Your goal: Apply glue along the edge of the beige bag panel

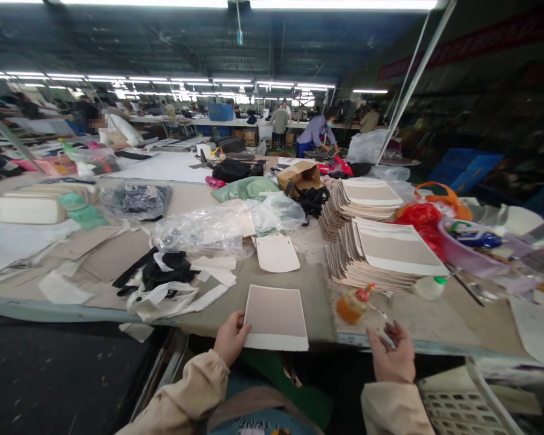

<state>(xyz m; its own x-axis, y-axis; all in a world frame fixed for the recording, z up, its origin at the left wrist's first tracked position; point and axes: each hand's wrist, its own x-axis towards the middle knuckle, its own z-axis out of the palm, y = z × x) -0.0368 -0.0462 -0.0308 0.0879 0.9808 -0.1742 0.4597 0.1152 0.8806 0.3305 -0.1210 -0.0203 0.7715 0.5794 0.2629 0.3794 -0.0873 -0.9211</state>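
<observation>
The big work table (pixel 272 284) fills the middle of the frame and is crowded with stuff. Two tall stacks of panels (pixel 381 248) sit at the right middle, fanned out and leaning a bit, so a bump could make them slide. Crinkly plastic bags (pixel 217 226) lie in the middle. One tan panel (pixel 275 318) lies at the bottom middle, with its near edge poking over the table edge, so it could tip off. The left hand (pixel 230 338) pinches its left edge. The right hand (pixel 392 356) is at the bottom right, fingers loosely curled and holding nothing. Just above it stands a small orange glue bottle (pixel 351 305), and a careless knock could spill glue on the panel.
</observation>
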